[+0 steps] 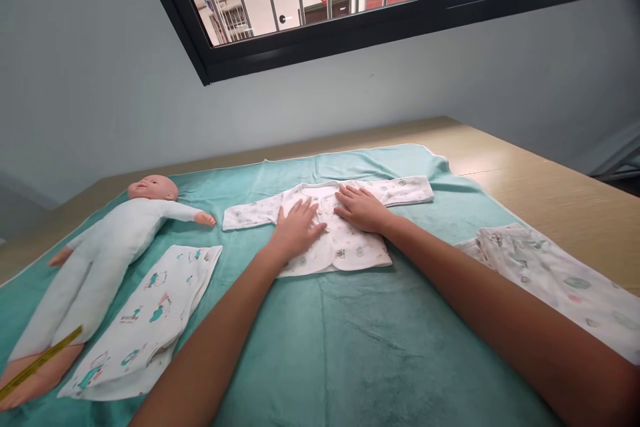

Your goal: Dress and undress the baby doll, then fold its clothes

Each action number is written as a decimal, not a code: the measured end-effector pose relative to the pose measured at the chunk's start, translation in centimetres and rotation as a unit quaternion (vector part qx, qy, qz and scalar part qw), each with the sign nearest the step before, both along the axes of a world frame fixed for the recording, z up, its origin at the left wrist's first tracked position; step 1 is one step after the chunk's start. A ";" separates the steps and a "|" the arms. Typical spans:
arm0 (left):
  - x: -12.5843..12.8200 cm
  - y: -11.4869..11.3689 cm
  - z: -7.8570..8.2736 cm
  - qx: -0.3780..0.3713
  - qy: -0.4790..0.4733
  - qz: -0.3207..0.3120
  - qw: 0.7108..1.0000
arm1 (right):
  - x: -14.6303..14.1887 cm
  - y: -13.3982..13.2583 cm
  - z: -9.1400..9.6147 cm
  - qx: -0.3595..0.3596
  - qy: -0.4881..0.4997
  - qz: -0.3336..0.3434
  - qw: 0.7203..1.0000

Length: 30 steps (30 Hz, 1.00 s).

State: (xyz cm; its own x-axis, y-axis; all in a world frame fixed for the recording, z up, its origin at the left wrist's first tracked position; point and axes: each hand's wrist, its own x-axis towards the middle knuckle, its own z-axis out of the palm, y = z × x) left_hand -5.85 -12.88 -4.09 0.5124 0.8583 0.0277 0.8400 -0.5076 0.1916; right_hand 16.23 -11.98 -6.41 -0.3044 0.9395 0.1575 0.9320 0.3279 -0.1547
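Note:
A small white printed baby top lies spread flat with its sleeves out on a teal blanket. My left hand rests flat on the left half of the top, fingers stretched out. My right hand lies flat on the right half near the collar, fingers also extended. The two hands sit close together and neither one grips anything.
A baby doll in a white suit lies on the blanket at the left, a yellow ruler across its legs. A folded printed cloth lies beside it. Another printed garment sits at the right on the wooden table. A wall and window stand behind.

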 end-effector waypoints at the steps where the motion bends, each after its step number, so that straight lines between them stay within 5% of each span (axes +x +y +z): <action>1: 0.6 -0.7 0.0 0.000 -0.019 -0.012 1.000 | 0.0 0.0 0.0 0.006 0.002 0.003 1.000; 7: 3.0 -2.6 -0.7 -0.007 -0.072 0.016 0.997 | 0.1 0.0 -0.2 0.018 0.012 0.005 1.000; 15: 1.4 -1.3 -0.5 0.089 -0.094 0.077 0.989 | 0.1 -0.1 -0.2 0.025 0.024 0.002 0.999; 22: -2.7 2.2 1.1 0.011 -0.263 0.226 0.938 | 0.2 0.0 -0.1 0.007 0.031 -0.002 0.999; 30: -9.3 5.5 2.4 -0.051 -0.171 0.252 0.951 | 0.2 0.1 0.0 0.012 0.035 -0.003 0.999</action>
State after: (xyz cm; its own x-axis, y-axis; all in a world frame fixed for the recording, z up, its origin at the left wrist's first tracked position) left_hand -15.15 -7.39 -1.71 0.0119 0.9997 0.0214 0.8518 -0.0213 0.5234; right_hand 16.43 -11.85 -6.46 -0.2864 0.9369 0.2004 0.9211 0.3268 -0.2117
